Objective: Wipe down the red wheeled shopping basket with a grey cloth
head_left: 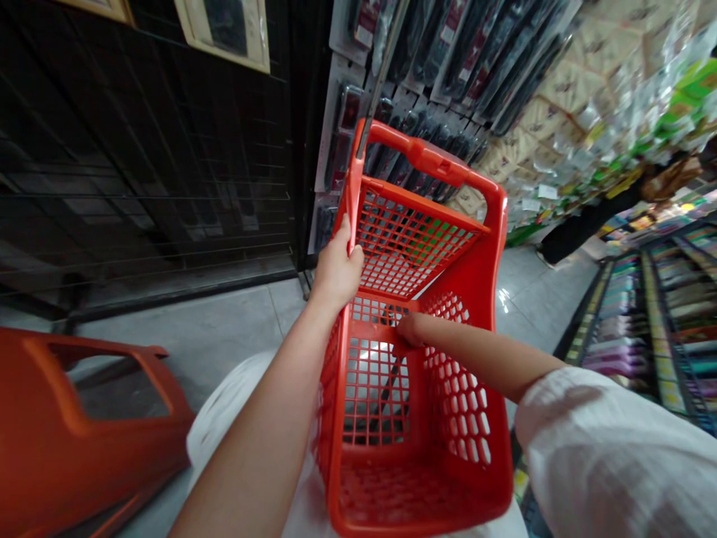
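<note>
Basket, long axis pointing forward, handle farthest; left hand clamped on rim; right hand inside, fingers unclear.

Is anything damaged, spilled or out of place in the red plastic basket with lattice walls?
Nothing stands out: the red plastic basket shows no visible crack or spill. The bare left hand grips it; the right hand is inside.

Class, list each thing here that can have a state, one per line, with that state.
Red basket: open at the top.
Left hand: closed around the basket's side rim.
Right hand: inside the basket, fingers partly hidden, grip unclear.
Dark packaged goods: hanging in rows.
</note>
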